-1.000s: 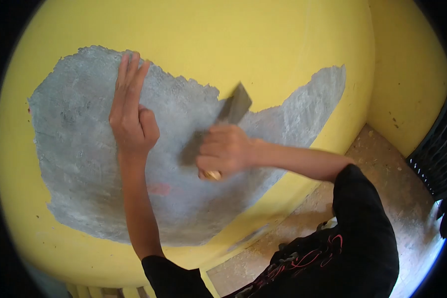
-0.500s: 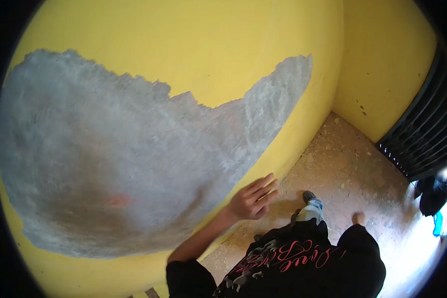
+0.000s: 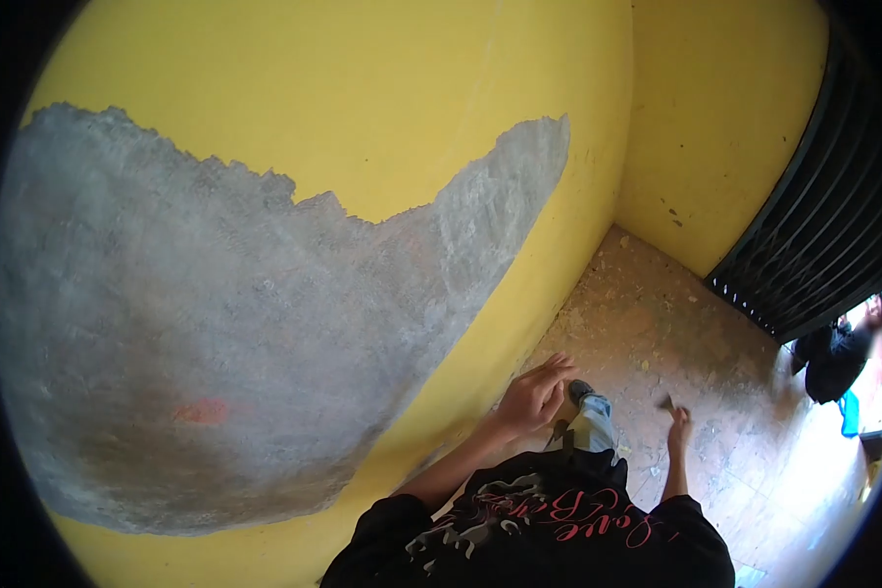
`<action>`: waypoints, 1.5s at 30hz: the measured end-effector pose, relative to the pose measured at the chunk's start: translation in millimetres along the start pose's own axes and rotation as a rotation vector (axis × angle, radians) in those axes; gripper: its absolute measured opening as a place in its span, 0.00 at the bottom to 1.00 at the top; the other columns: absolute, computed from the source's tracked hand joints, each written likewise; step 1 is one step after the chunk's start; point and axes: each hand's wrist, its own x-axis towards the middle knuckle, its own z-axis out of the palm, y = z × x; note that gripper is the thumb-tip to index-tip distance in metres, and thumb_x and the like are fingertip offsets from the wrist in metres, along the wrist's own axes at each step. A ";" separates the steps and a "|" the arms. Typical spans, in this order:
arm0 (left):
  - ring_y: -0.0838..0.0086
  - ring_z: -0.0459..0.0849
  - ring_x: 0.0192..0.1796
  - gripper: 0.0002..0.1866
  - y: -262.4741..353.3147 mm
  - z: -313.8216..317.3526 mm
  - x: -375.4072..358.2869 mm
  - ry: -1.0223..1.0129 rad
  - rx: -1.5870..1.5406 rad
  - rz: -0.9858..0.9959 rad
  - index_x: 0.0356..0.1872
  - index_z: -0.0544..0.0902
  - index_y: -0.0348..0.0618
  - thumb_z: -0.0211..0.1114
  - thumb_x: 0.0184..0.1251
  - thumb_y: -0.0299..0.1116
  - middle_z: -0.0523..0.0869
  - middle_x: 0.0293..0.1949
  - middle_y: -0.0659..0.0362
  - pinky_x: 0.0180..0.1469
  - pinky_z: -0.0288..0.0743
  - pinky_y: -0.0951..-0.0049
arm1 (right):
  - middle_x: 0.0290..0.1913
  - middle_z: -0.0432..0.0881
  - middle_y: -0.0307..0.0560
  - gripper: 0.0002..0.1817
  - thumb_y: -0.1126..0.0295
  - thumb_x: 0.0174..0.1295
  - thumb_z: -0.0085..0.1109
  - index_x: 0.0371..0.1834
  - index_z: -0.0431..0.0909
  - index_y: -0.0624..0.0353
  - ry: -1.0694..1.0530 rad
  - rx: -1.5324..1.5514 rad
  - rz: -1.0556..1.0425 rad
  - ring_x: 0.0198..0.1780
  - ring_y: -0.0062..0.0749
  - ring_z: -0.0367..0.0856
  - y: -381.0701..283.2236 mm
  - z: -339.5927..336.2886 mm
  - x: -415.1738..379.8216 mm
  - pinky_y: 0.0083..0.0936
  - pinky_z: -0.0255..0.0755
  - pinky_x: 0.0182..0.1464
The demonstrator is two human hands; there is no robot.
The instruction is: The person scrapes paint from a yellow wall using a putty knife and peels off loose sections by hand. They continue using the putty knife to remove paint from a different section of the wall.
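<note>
My left hand (image 3: 534,397) is held out in front of my body, close to the yellow wall (image 3: 470,343). Its fingers are loosely bent and partly apart, with nothing visible in them. On the other side, my right hand (image 3: 680,423) is closed around a small flat-bladed tool that looks like a scraper (image 3: 666,403). The blade points up and left over the floor, and the handle is mostly hidden in my fist. A large grey patch (image 3: 245,314) with a ragged upper edge spreads across the wall; neither hand touches it.
The brown floor (image 3: 647,323) carries scattered pale flakes. A dark slatted metal gate (image 3: 804,216) stands at the right, beside a second yellow wall (image 3: 706,127). Black and blue items (image 3: 838,367) are near the bright opening. My shoe (image 3: 580,390) shows below.
My view has shifted right. My left hand has moved away from the grey patch toward my body, its fingers bending more. My right forearm has come out, bringing the scraper into view.
</note>
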 end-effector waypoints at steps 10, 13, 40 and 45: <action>0.51 0.62 0.73 0.19 -7.1 -22.3 -43.9 0.378 -0.026 -0.233 0.59 0.75 0.36 0.53 0.72 0.33 0.70 0.67 0.42 0.71 0.58 0.58 | 0.52 0.81 0.53 0.27 0.71 0.68 0.51 0.71 0.62 0.61 -1.237 0.932 0.267 0.45 0.27 0.79 -469.0 55.3 36.5 0.23 0.71 0.48; 0.55 0.67 0.71 0.22 -2.8 -32.6 -69.3 0.464 -0.210 -0.408 0.60 0.73 0.34 0.50 0.73 0.40 0.73 0.65 0.42 0.68 0.62 0.58 | 0.55 0.79 0.51 0.28 0.72 0.69 0.52 0.71 0.59 0.62 -1.925 0.785 0.143 0.46 0.27 0.78 -508.1 60.8 14.4 0.25 0.71 0.51; 0.72 0.81 0.52 0.17 59.9 -105.8 -26.4 0.811 -0.137 -0.393 0.56 0.78 0.27 0.56 0.70 0.26 0.84 0.53 0.48 0.55 0.73 0.72 | 0.24 0.73 0.45 0.22 0.71 0.66 0.56 0.62 0.63 0.62 -1.253 0.710 -0.294 0.24 0.21 0.69 -590.6 101.2 -46.6 0.22 0.62 0.27; 0.61 0.74 0.64 0.23 63.7 -97.7 -28.4 0.814 -0.247 -0.441 0.64 0.68 0.24 0.50 0.73 0.30 0.74 0.63 0.42 0.64 0.68 0.65 | 0.24 0.74 0.49 0.25 0.72 0.66 0.56 0.67 0.65 0.61 -1.043 0.787 -0.334 0.23 0.27 0.71 -607.2 104.4 -35.5 0.23 0.64 0.27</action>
